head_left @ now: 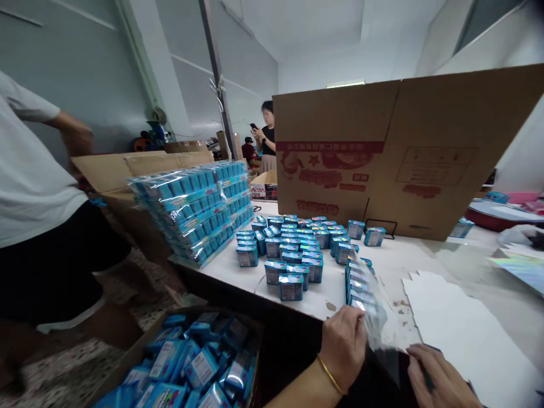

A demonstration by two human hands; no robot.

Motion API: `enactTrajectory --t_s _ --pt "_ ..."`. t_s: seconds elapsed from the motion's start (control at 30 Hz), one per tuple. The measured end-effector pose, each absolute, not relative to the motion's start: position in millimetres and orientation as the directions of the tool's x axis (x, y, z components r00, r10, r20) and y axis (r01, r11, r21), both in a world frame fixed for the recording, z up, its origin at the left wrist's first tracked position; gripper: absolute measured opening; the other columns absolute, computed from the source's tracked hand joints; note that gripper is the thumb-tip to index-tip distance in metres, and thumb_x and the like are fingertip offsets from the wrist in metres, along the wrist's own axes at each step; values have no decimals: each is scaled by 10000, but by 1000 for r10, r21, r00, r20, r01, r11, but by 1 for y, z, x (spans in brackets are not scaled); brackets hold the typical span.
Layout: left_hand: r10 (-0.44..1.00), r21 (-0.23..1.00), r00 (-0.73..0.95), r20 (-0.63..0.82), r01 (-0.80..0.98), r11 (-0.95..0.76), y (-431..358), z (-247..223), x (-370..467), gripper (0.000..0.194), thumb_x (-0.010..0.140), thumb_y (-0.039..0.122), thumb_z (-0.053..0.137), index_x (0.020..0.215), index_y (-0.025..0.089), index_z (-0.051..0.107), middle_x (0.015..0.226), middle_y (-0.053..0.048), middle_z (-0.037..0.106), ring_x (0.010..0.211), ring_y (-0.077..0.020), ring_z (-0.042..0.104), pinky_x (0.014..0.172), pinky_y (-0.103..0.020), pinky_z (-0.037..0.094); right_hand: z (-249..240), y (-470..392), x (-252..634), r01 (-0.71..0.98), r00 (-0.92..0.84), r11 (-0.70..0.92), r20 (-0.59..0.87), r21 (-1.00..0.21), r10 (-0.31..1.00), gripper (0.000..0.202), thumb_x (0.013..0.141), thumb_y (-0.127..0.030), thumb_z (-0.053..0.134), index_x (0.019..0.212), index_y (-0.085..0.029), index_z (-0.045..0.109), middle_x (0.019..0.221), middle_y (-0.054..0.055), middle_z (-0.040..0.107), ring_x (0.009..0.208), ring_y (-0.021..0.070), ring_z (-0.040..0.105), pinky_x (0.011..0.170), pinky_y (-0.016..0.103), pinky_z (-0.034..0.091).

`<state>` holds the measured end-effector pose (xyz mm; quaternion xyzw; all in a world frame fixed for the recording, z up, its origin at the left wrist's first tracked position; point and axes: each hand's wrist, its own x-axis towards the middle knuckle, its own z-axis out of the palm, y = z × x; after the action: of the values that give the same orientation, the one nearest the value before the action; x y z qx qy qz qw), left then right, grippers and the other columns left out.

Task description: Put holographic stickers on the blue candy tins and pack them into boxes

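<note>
My left hand [345, 340], with a thin gold bracelet on its wrist, is closed on the edge of a clear plastic bag [378, 306]. Inside the bag, a row of small blue boxes [359, 283] lies at the table's front edge. To the right, my right hand [437, 374] is curled beside the loose end of the plastic; a dark sliver shows between its fingers, too unclear to name. Beyond my left hand, many loose blue boxes [291, 287] stand in clusters on the white table [318, 306].
Film-wrapped blue packs [195, 209] are stacked at the table's left. An open carton [259, 340] of blue boxes sits below. A large cardboard box [340, 158] stands behind, white sheets [463, 323] lie right. One person [38, 170] stands left; another [267, 141] holds a phone.
</note>
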<state>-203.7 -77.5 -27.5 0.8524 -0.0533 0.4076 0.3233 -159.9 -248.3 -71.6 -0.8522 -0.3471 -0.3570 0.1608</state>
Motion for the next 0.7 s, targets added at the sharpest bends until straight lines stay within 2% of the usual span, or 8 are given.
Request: enactTrajectory --t_s 0.13,0.23,0.37,0.47,0.53,0.6,0.67,0.7 --pt "158 504 676 719 -353 -788 -72 -33 -204 166 820 186 374 790 168 536 675 -31 601 629 -123 572 572 -220 435 -55 -210 -179 782 427 -621 774 -55 468 425 812 -337 393 1199 -164 423 1115 102 544 998 226 530 837 349 435" --pt "141 454 678 721 -309 -835 -67 -33 -207 188 823 228 394 717 177 540 622 -24 594 589 -124 565 555 -229 415 -49 -186 -189 785 436 -615 774 -78 458 486 822 -357 384 1263 -159 334 1150 118 513 1025 236 510 835 374 435" --pt "99 371 676 730 -270 -889 -60 -28 -217 213 823 232 398 668 181 535 569 -22 573 559 -123 552 549 -237 401 -56 -183 -184 732 534 -665 731 -148 425 437 848 -342 338 1250 -171 359 1154 105 518 1028 223 511 838 360 438" --pt "98 386 664 741 -302 -871 -55 -27 -228 179 819 192 393 726 175 545 591 -26 577 570 -121 549 563 -232 410 -67 -199 -169 666 578 -738 700 -107 421 378 858 -313 301 1178 -178 452 1106 83 563 976 210 547 808 342 452" --pt "125 437 665 736 -327 -838 -50 -30 -236 160 814 170 398 763 173 549 607 -28 579 585 -117 552 577 -226 419 -71 -214 -160 588 603 -807 692 -49 397 364 853 -292 299 1124 -168 509 1028 81 610 845 209 599 705 334 477" --pt "219 563 694 686 -317 -763 -43 -36 -240 146 809 173 412 793 177 557 642 -29 591 601 -113 559 597 -224 434 -70 -228 -155 497 645 -868 678 -21 353 359 843 -285 315 1081 -157 551 966 86 638 716 211 619 575 323 471" --pt "397 784 751 528 -252 -567 -37 -45 -241 153 798 211 443 903 179 551 742 -38 619 600 -106 562 580 -225 453 -65 -238 -153 425 695 -904 656 -46 294 354 826 -294 347 1037 -149 591 885 97 659 636 220 617 490 313 439" --pt "484 894 782 394 -204 -399 -34 -50 -239 221 791 241 460 993 179 523 820 -50 627 592 -102 563 541 -220 460 -62 -241 -153 401 725 -912 638 -83 260 351 812 -306 369 1020 -150 606 825 100 666 603 225 613 467 311 426"
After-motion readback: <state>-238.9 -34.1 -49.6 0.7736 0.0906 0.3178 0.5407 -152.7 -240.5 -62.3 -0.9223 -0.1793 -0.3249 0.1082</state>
